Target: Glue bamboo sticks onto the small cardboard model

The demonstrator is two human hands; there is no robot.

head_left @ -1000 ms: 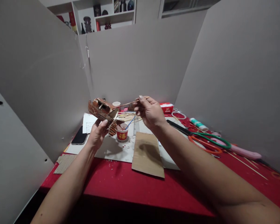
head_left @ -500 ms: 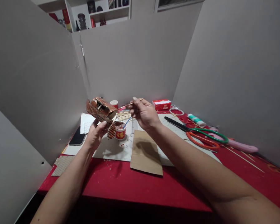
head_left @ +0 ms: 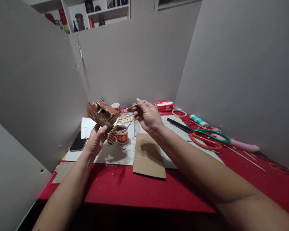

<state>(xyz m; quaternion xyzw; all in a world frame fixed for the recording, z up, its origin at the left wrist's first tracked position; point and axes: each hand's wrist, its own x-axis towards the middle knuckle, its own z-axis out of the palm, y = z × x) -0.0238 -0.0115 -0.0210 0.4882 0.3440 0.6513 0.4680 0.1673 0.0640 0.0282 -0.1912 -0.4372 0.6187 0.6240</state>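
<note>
My left hand (head_left: pixel 96 138) grips a reddish-brown painted cardboard model (head_left: pixel 102 115) from below, fingers partly hidden under it. The model is tilted, with an opening in its side, and a striped corrugated oval piece (head_left: pixel 112 136) hangs at its near end on a pale stick. Between the thumb and fingers of my right hand (head_left: pixel 146 115) is a thin wooden stick (head_left: pixel 134 105). Its reddish tip reaches the model's right end; whether it has bristles is too small to tell. Behind the oval piece stands a red paper cup (head_left: pixel 122 137) of brown paint with a blue stick (head_left: pixel 130 124) inside.
A brown cardboard piece (head_left: pixel 149 158) lies on white board over the red cloth (head_left: pixel 135 192). To the right are large scissors (head_left: pixel 204 138), a pink-handled tool (head_left: pixel 243 145) and a white-green tube (head_left: pixel 199 121). A phone (head_left: pixel 78 141) lies left. Grey panels enclose the table.
The whole view has shifted slightly. The model has turned a little in my left hand, and the stick's tip stays at its right end. Both hands keep their hold.
</note>
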